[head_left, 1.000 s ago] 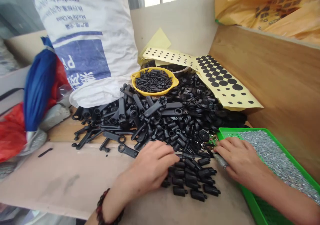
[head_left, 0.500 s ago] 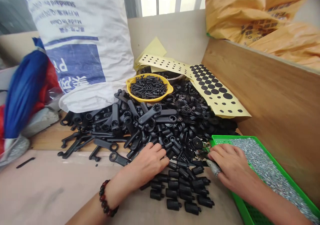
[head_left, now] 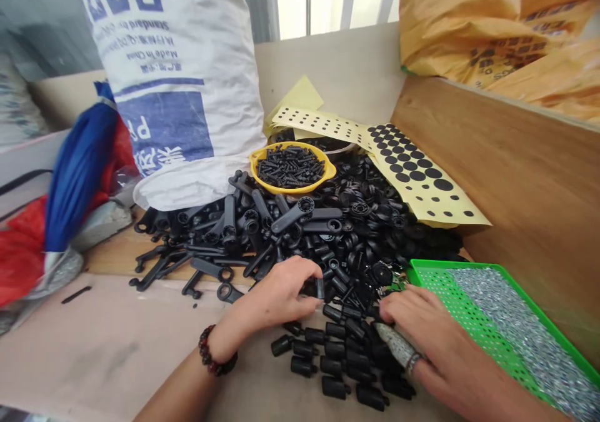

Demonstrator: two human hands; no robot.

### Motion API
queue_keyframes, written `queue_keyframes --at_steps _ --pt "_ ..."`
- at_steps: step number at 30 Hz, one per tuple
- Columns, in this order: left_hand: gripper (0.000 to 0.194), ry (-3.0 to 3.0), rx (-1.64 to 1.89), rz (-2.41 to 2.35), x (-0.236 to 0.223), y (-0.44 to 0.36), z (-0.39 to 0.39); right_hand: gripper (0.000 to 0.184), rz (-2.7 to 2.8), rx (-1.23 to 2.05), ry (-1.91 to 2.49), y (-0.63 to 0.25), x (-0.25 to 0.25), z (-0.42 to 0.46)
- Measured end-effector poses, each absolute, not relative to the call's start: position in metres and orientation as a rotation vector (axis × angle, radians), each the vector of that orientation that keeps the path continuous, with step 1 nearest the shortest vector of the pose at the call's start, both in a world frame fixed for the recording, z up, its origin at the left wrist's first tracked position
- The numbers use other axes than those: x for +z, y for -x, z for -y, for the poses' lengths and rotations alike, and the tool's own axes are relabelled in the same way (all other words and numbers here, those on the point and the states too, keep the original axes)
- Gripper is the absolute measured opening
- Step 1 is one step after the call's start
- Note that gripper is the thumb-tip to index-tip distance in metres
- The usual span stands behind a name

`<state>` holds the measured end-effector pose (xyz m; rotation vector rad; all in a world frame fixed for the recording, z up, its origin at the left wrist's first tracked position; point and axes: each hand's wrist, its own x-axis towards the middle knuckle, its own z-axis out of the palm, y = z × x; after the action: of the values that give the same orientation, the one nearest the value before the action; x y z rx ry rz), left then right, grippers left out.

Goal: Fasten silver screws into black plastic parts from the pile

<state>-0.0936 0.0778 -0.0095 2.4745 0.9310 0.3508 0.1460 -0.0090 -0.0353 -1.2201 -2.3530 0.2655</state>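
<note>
A big heap of black plastic parts [head_left: 328,234] covers the bench: long arms with ring ends, round pieces, and short cylinders [head_left: 337,353] laid close to me. My left hand [head_left: 276,294], a bead bracelet on its wrist, pinches a small black cylinder at the heap's near edge. My right hand [head_left: 422,341] lies palm down over the cylinders beside the green tray [head_left: 422,269]. Its fingers are curled, and one wears a glittery cover. What they hold, if anything, is hidden.
A yellow bowl [head_left: 293,169] of black screws sits behind the heap. Yellow sheets of black dots [head_left: 412,175] lean at the right. The green tray holds silver screws [head_left: 506,309]. A white sack [head_left: 173,78] stands at the back left, and a wooden wall [head_left: 506,172] closes the right.
My left hand has drawn back from the heap's edge and closed on a small black cylinder. My right hand has slid left off the tray's edge onto the cylinders. The view has shifted slightly.
</note>
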Motion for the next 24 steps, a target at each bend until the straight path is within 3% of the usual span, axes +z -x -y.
queue_keyframes --at_steps 4,11,19,24 --pt "0.025 -2.18 0.464 -0.912 -0.006 0.082 -0.066 0.033 2.386 0.354 1.179 -0.124 -0.026 0.006" --pt "0.038 -2.131 0.499 -0.842 -0.004 0.07 -0.054 0.043 2.441 0.433 1.204 -0.124 -0.023 0.008" --pt "0.027 -1.903 0.469 -0.878 -0.01 0.068 -0.055 0.032 2.512 0.6 1.205 -0.129 -0.014 0.014" --pt "0.016 -2.028 0.529 -0.734 -0.009 0.064 -0.046 0.036 2.503 0.344 1.173 -0.13 -0.025 0.015"
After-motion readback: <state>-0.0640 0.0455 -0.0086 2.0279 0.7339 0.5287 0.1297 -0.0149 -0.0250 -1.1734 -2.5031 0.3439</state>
